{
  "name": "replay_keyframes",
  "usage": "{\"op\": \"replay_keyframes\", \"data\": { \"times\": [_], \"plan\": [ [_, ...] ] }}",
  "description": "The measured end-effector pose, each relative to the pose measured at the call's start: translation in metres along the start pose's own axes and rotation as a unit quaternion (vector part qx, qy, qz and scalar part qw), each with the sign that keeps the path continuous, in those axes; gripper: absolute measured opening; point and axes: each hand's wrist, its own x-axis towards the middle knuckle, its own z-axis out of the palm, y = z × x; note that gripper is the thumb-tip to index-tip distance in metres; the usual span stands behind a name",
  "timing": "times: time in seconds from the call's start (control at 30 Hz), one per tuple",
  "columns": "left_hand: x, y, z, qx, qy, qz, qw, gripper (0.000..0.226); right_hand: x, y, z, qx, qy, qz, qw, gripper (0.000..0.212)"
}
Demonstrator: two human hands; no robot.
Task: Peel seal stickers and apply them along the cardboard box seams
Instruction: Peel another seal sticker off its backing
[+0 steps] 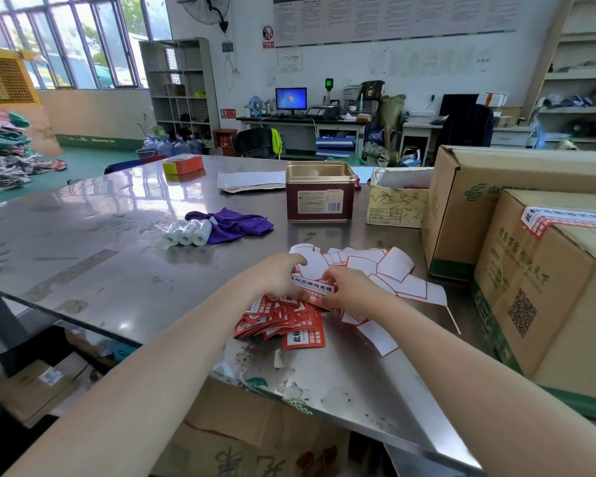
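Both hands meet at centre frame on one seal sticker (313, 287): left hand (280, 275) and right hand (348, 290) each pinch an end, over the fanned red sticker stack (283, 320). Risks, as I judge them: the thin glossy label could curl, stick to itself or tear if peeled unevenly; loose white backing sheets (393, 270) could cling along. Target cardboard box (544, 304), matte corrugated and already carrying one seal, sits at right on the smooth steel table (83, 242).

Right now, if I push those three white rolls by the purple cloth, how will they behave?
The white rolls lie on their sides on smooth metal table, so they'd probably roll. They look small and light. The purple cloth touching them might stop them rolling rightward.
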Motion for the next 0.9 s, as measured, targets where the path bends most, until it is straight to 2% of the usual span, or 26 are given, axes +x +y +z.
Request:
{"op": "replay_keyframes", "data": {
  "times": [0.57,0.7,0.9],
  "plan": [
    [-0.006,-0.0063,0.0035,-0.015,0.054,0.049,0.997,0.065,0.0027,-0.0048,0.0025,-0.08,0.02,-0.038,0.996,0.05],
    [-0.0051,-0.0079,0.0034,-0.04,0.07,0.045,0.996,0.054,0.0019,-0.002,0.0024,-0.103,0.027,-0.047,0.993,0.051],
    [-0.0087,-0.0046,-0.0001,-0.117,0.116,0.03,0.986,0.035,-0.0046,0.0005,-0.0061,-0.081,0.028,-0.044,0.995,0.044]
  ]
}}
